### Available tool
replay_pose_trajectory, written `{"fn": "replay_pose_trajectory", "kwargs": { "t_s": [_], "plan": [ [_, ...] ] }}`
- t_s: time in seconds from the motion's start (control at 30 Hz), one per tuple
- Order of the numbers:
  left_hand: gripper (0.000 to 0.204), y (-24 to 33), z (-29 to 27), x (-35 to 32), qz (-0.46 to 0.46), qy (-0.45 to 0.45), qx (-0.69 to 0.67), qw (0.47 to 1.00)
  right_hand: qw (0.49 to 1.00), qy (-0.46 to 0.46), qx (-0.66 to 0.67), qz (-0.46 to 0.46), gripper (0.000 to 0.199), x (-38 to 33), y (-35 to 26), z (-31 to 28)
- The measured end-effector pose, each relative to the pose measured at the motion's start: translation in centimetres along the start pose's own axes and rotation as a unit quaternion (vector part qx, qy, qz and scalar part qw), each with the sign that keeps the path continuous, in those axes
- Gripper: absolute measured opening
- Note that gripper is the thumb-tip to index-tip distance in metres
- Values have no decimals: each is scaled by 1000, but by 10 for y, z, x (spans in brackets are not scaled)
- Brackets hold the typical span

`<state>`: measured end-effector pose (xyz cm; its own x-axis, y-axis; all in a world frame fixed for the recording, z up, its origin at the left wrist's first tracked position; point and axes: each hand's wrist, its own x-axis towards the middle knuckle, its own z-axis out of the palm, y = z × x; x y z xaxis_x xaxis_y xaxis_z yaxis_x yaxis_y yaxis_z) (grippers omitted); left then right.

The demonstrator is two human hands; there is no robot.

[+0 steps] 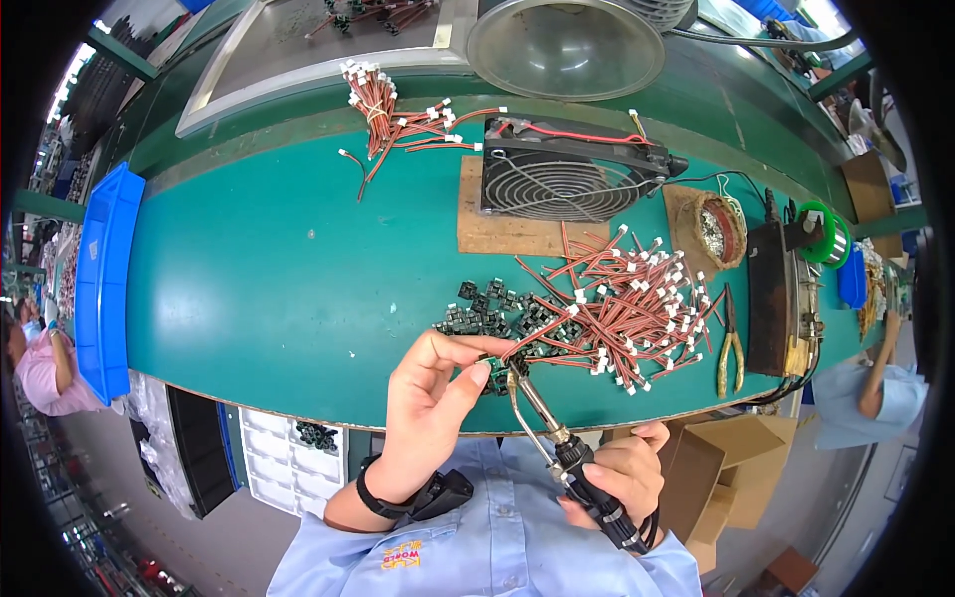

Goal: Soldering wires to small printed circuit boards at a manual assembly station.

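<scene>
My left hand pinches a small green circuit board near the front edge of the bench. A red-and-black wire lead ends at that board; whether it is joined there I cannot tell. Wrapped in my right hand is a black-handled soldering iron with a thin metal feed tube along its shaft. Its tip meets the board close to my left fingertips. Just beyond lie a heap of small dark circuit boards and a large pile of wire leads with white connectors.
A black fan stands on cardboard behind the piles. To the right are a round tin, pliers, a soldering station and a green solder spool. A blue tray borders the left; bundled leads lie farther back.
</scene>
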<state>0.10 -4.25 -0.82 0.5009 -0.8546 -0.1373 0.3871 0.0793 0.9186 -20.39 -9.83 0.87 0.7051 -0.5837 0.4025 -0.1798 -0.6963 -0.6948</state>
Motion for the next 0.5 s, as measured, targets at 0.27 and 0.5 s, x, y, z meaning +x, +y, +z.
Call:
{"fn": "replay_pose_trajectory", "kwargs": {
  "t_s": [0.27, 0.5],
  "plan": [
    [7, 2, 2, -1, 7, -1, 25, 1000, 1000, -15, -6, 1, 46, 1, 0, -1],
    [7, 3, 3, -4, 4, -1, 33, 999, 1000, -5, -1, -3, 46, -2, 1, 1]
  ]
}}
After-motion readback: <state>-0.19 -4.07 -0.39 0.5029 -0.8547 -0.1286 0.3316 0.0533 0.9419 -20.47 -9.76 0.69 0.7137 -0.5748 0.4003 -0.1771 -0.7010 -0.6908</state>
